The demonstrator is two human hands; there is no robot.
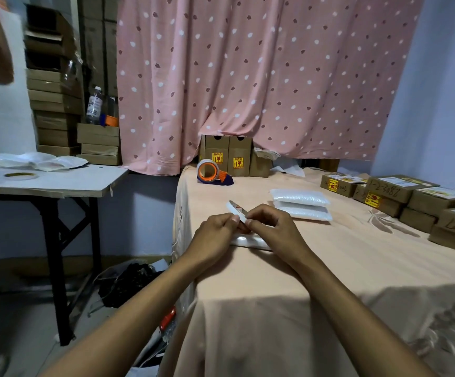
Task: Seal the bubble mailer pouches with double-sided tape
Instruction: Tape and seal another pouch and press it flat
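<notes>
From the head view, both your hands are up together over the cloth-covered surface. Your left hand has its fingers curled round a white roll of double-sided tape, holding it tilted just above the surface. Your right hand meets it, fingers bent and pinching at the roll's near edge; whether a loose tape end is caught there I cannot tell. Right beneath your hands lies one bubble mailer pouch, flat on the cloth and partly hidden by your fingers. Further back and to the right, two more pouches sit stacked, well apart from your hands. At the far left corner of the surface rests an orange tape dispenser, in front of the spotted pink curtain. Brown cartons line the right edge. Off to the left, a side table carries more white pouches and another tape roll.
</notes>
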